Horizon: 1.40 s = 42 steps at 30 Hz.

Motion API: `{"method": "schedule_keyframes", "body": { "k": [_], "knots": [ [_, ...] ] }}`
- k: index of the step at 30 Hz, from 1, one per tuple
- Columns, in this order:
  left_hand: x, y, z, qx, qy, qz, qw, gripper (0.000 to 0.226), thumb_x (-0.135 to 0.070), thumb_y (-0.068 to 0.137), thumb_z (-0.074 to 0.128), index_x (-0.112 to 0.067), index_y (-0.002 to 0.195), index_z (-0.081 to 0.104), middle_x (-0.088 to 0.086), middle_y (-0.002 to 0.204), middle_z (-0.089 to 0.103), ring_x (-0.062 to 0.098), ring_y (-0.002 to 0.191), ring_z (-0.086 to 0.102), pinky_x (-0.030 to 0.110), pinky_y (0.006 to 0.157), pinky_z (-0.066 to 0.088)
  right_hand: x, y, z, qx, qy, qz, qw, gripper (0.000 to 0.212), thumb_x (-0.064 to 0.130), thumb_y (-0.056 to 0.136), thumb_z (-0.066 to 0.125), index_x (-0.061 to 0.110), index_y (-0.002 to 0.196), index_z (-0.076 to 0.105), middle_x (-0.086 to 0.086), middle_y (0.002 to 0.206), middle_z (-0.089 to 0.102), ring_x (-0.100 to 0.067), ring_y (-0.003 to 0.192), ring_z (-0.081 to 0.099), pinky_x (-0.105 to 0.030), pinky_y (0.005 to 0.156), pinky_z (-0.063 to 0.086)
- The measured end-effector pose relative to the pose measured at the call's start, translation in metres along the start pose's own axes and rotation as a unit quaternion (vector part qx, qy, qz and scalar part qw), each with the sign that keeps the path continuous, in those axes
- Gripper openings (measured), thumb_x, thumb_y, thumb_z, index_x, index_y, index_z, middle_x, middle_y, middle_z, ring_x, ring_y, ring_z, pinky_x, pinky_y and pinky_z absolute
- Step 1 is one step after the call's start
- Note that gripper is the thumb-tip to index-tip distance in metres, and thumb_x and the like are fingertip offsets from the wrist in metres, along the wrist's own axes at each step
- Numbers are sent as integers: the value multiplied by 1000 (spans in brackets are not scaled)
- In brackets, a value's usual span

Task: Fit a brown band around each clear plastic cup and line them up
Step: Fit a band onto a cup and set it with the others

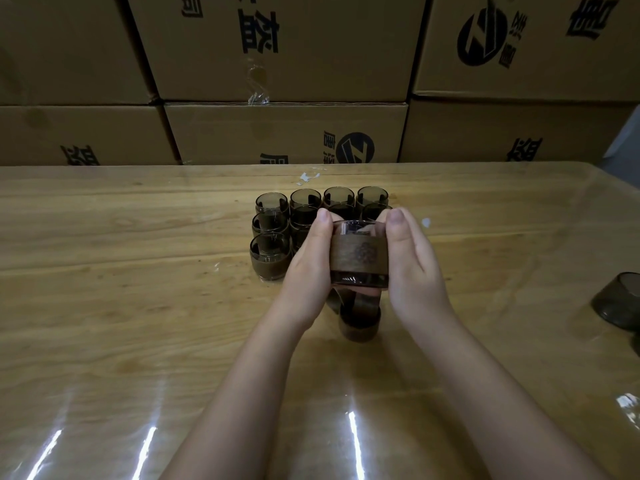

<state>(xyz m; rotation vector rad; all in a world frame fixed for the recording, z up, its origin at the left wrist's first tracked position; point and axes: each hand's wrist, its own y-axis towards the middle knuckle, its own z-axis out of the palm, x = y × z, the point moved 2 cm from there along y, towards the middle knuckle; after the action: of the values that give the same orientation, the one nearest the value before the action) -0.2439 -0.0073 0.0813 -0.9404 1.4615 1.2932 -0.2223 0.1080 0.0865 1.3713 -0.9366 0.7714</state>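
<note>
Left hand (pixel 308 258) at 9 and right hand (pixel 412 261) at 3 o'clock clasp the cup (pixel 358 277), thumbs flat against its sides, other fingers hidden behind; best to square the brown band (pixel 358 252) level before joining the banded cups (pixel 270 254) at 11.

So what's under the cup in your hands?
Loose brown bands lie on the table beneath the cup. The left hand and right hand holding it cover part of them, so their number cannot be told.
</note>
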Motion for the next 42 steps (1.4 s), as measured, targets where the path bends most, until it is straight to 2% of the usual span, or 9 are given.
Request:
{"method": "schedule_keyframes", "body": {
  "k": [8, 11, 18, 23, 27, 31, 34, 37, 42],
  "knots": [
    [1, -2, -1, 16, -8, 42, 999, 43, -47, 94, 22, -22, 75, 52, -13, 70, 62, -4, 65, 55, 9, 61, 45, 5, 1, 0, -6, -61, -19, 998, 34, 58, 87, 30, 32, 70, 45, 13, 69, 47, -2, 66, 47, -16, 60, 40],
    [0, -2, -1, 31, -20, 43, 998, 43, -46, 93, 22, -19, 74, 50, -6, 70, 56, 11, 67, 54, 18, 62, 47, 5, 1, 0, -19, -70, -20, 997, 35, 56, 87, 30, 30, 69, 44, 10, 69, 45, -8, 68, 45, -23, 65, 37],
    [1, 1, -3, 49, -8, 30, 998, 45, -51, 92, 24, -37, 62, 55, -8, 69, 55, 8, 67, 52, 20, 64, 45, 2, 0, 0, -28, -62, -19, 998, 35, 52, 92, 32, 31, 69, 46, 10, 69, 46, -5, 66, 47, -17, 62, 38],
    [1, 1, -6, 91, -2, -1, 996, 38, -60, 89, 27, -40, 91, 59, -5, 99, 65, 5, 82, 66, 20, 62, 52, 1, 3, -5, -26, -78, -14, 997, 31, 43, 94, 32, 28, 71, 47, 9, 71, 48, 0, 65, 49, -8, 61, 40],
    [-3, 0, -8, 164, -9, -27, 986, 48, -56, 77, 57, -31, 118, 51, 4, 111, 61, 14, 89, 71, 24, 60, 55, 3, 7, -13, -34, -75, 3, 997, 35, 47, 93, 32, 23, 75, 51, 14, 66, 57, 1, 64, 55, -17, 59, 47],
    [-2, 3, -11, 113, -34, -11, 993, 52, -51, 79, 60, -23, 123, 52, 7, 111, 64, 21, 90, 71, 29, 63, 56, 3, 6, -12, 25, -21, 5, 999, 41, 61, 91, 38, 29, 110, 54, 16, 105, 63, 0, 96, 62, -21, 70, 54],
    [4, 7, -12, 45, -84, -44, 995, 53, -57, 83, 51, -19, 119, 55, -2, 96, 69, 13, 84, 70, 27, 64, 55, -1, 3, -3, 106, -143, -20, 984, 76, 66, 83, 50, 34, 147, 24, 7, 152, 30, -8, 137, 35, -31, 106, 41],
    [10, 6, -13, 24, -54, -45, 997, 63, -70, 74, 49, -26, 119, 56, -13, 92, 69, 8, 90, 68, 22, 70, 53, -6, 2, 3, 102, -214, -46, 970, 88, 55, 86, 55, 27, 153, 6, 9, 161, 12, 0, 145, 12, -4, 109, 15],
    [12, 5, -7, 17, -57, -39, 997, 59, -60, 82, 47, -19, 125, 49, -9, 97, 65, 0, 87, 67, 16, 68, 52, -10, 3, 1, 97, -256, -48, 961, 84, 56, 87, 43, 22, 154, 5, 3, 161, 14, -6, 145, 13, -1, 104, 14]
  ]
}}
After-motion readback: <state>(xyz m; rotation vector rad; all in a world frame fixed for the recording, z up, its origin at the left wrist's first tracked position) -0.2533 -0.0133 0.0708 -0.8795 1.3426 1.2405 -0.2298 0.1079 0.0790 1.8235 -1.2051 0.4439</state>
